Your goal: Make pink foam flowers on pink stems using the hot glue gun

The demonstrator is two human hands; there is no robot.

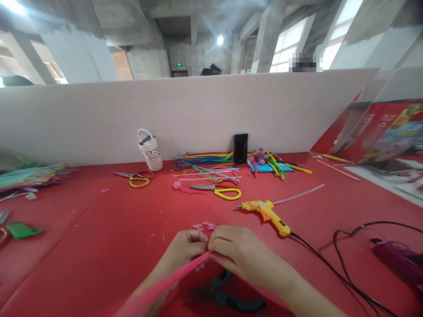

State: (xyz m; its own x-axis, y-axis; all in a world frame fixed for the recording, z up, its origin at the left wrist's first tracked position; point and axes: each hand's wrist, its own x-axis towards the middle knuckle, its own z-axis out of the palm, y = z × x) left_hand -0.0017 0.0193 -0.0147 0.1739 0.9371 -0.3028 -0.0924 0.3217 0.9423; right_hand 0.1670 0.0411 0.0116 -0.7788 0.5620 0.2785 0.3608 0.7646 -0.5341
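Your hands meet at six o'clock of the view. Your left hand and right hand both have the fingers drawn narrow, pinching the pink pipe cleaner where the fingertips meet; its blurred length trails off toward seven o'clock.

The grip is small, so I judge the stem could slip or its wire end prick you. A teal pipe cleaner lies under your wrists and could tangle with the pink one. The pink scraps just past your knuckles at twelve o'clock could be swept away. The yellow glue gun lies near at one o'clock, and you cannot tell whether it is hot; its black cable runs toward four o'clock, where your right forearm could snag it.

The table wears a red cloth, creased in places. A white partition closes its far edge. Beyond is a bare concrete room, with windows at one o'clock and a ceiling lamp at twelve.
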